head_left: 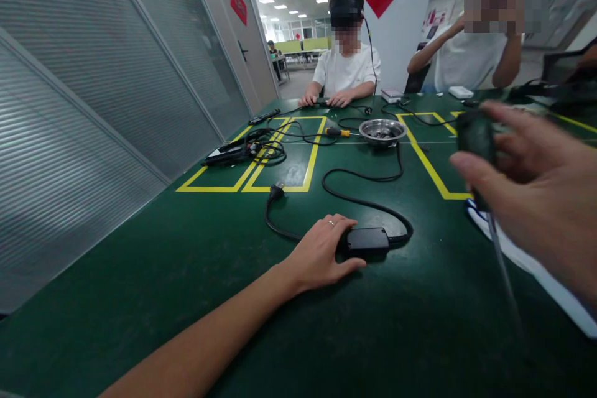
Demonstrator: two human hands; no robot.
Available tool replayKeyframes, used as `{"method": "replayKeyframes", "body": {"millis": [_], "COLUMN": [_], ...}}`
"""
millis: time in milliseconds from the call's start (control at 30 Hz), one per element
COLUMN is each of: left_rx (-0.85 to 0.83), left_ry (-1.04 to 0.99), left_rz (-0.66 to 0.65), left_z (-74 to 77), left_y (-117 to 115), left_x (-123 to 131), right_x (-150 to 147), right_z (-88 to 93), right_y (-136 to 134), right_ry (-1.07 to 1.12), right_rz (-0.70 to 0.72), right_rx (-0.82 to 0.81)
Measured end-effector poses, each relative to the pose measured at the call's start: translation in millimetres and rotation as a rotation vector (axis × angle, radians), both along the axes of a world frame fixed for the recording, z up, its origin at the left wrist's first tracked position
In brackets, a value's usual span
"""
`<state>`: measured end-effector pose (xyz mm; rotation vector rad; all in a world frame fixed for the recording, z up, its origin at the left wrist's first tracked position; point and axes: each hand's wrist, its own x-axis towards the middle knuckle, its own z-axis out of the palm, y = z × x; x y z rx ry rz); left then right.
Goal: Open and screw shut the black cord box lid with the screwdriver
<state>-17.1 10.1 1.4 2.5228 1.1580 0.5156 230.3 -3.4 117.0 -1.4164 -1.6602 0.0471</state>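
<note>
My left hand (321,253) rests on the table with its thumb and fingers around the left end of a black cable box (368,240). Small screw holes or screws show near the corners of its top. From the box a black cable (364,200) winds back towards a metal bowl, and another length runs left to a two-pin plug (277,191). Raised at the right, my right hand (536,180) grips a screwdriver (501,261) by its dark handle, its thin shaft slanting downward. Motion blurs this hand and the shaft's tip.
The metal bowl (382,130) holds small parts. Beside it lies a yellow-and-black screwdriver (338,132). Coiled cables (261,150) lie at the left within yellow tape outlines. A white, blue-edged item (527,259) sits under my right hand. Two people sit across the green table (224,230).
</note>
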Motion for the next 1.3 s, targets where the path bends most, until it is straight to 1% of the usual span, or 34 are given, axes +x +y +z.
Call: {"method": "replayKeyframes", "body": {"millis": [33, 100, 167, 233, 300, 367, 467, 533, 600, 667, 733, 833, 900, 1100, 1300], "left_rx": [0.010, 0.032, 0.059, 0.075, 0.056, 0.034, 0.003, -0.011, -0.016, -0.018, -0.021, -0.013, 0.000, 0.006, -0.077], "left_ry": [0.002, 0.011, 0.022, 0.048, 0.110, 0.129, 0.083, 0.050, 0.031, 0.019, 0.009, 0.012, 0.025, 0.019, -0.054], "left_rz": [0.004, 0.013, 0.044, 0.093, 0.104, 0.090, 0.064, 0.056, 0.053, 0.043, 0.020, 0.010, 0.016, 0.014, 0.065], "left_z": [0.4, 3.2, 8.0, 12.4, 14.0, 12.4, 7.4, 5.0, 3.7, 3.4, 3.5, 3.7, 3.7, 2.0, -0.1], "left_y": [-1, -1, 1, 5, 11, 16, 20, 20, 20, 19, 20, 21, 23, 26, 30], "left_x": [2, 4, 0, -10, -21, -28, -30, -29, -29, -30, -33, -36, -37, -38, -42], "right_x": [7, 19, 28, 34, 36, 33, 19, 4, -15, -34, -51, -64, -67, -65, -68], "right_z": [-19.3, -61.3, -99.3, -125.8, -138.4, -138.7, -125.3, -115.3, -110.5, -112.6, -119.6, -129.8, -131.7, -118.7, -113.6], "right_y": [7, 20, 30, 34, 33, 30, 25, 22, 21, 21, 24, 31, 34, 37, 36], "right_ry": [-0.042, -0.166, -0.275, -0.410, -0.500, -0.542, -0.581, -0.568, -0.481, -0.370, -0.313, -0.271, -0.230, -0.134, -0.054], "right_rz": [-0.073, -0.089, -0.120, -0.130, -0.113, -0.087, -0.053, 0.078, 0.300, 0.460, 0.523, 0.533, 0.526, 0.574, 0.509], "right_rx": [-0.078, -0.267, -0.295, -0.317, -0.348, -0.367, -0.323, -0.269, -0.274, -0.337, -0.374, -0.382, -0.392, -0.418, -0.443]}}
